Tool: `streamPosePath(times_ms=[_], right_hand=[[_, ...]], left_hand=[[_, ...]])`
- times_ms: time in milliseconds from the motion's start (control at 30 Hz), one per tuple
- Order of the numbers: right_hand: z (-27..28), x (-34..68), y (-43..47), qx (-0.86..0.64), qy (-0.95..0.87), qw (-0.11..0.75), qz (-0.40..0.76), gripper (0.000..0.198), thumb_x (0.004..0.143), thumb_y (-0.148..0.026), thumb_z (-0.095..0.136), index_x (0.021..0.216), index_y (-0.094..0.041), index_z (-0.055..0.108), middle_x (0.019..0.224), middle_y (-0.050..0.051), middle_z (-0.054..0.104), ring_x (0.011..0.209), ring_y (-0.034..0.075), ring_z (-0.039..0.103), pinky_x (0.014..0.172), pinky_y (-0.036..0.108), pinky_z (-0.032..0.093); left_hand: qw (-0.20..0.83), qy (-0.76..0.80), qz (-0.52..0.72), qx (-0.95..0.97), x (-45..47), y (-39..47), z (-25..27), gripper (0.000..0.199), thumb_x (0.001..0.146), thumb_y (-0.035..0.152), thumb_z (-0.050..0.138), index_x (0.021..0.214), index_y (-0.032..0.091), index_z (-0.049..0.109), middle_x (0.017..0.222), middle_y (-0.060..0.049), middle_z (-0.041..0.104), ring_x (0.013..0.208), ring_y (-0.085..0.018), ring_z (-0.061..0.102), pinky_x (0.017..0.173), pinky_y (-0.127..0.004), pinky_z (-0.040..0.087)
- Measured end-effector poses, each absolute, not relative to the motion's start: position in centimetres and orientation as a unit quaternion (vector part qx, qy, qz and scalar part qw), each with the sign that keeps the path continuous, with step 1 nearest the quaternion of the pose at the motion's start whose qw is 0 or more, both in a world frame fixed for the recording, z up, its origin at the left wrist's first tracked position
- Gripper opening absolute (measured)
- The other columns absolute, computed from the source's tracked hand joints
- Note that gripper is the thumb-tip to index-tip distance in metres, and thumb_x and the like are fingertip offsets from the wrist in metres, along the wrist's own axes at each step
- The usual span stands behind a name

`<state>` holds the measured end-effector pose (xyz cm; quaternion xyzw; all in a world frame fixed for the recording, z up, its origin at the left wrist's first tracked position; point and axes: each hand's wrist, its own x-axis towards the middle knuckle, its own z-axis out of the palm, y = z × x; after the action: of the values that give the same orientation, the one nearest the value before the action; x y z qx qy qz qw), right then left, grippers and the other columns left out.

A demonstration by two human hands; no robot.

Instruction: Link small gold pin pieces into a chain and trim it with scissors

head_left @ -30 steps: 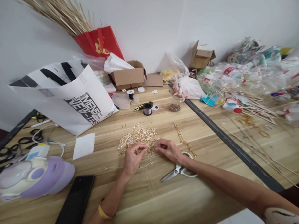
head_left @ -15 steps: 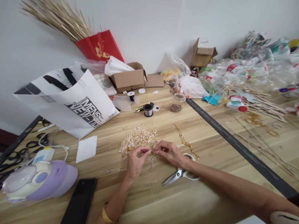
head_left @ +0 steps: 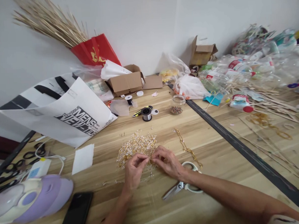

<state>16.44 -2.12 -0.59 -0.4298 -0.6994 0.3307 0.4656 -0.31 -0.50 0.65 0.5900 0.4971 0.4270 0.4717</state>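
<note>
My left hand [head_left: 134,170] and my right hand [head_left: 167,161] meet fingertip to fingertip at the near edge of a heap of small gold and silver beads [head_left: 136,146]. Both hands are closed in a pinch. Whatever sits between the fingertips is too small to name. A thin beaded strand [head_left: 118,182] lies on the wood beside and partly behind my left hand. Under my right wrist rest open scissors [head_left: 176,189] with pale handles, partly covered by the forearm. To the right of my right hand lies a gold chain [head_left: 187,149].
Beyond the heap stand a wire spool [head_left: 147,114] and a clear jar of beads [head_left: 176,109]. At left are a white bag [head_left: 65,119], a black phone [head_left: 77,212] and a purple device [head_left: 48,199]. Plastic bottles [head_left: 239,66] and thin sticks [head_left: 272,149] spread over the right side.
The camera view has shifted slightly, so the table things sit a little lower. My hands stay together in the same pinch beside the heap.
</note>
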Motion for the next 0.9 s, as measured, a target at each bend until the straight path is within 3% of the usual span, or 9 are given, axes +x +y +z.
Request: streamPosePath(times_ms=[267,900], right_hand=[[-1.18,16.7,-2.06,-0.419,-0.709,0.468,0.319,0.011,0.087,-0.025,0.057,0.081,-0.018,0.063,0.073,0.003,0.06,0.069,0.014,0.055,0.061,0.025,0.044],[-1.47,16.88,-2.24,-0.392,-0.744,0.464,0.28,0.009,0.088,-0.02,0.052,0.086,-0.019,0.061,0.076,0.005,0.061,0.07,0.016,0.055,0.062,0.028,0.046]], left_hand=[[0.491,0.493,0.438,0.569,-0.14,-0.77,0.59,0.007,0.065,0.021,0.069,0.066,0.015,0.067,0.071,-0.003,0.068,0.071,-0.015,0.062,0.069,-0.023,0.05],[0.542,0.507,0.436,0.509,-0.42,-1.07,0.03,0.005,0.062,0.015,0.072,0.066,0.015,0.069,0.067,-0.001,0.071,0.064,-0.012,0.064,0.063,-0.019,0.05]])
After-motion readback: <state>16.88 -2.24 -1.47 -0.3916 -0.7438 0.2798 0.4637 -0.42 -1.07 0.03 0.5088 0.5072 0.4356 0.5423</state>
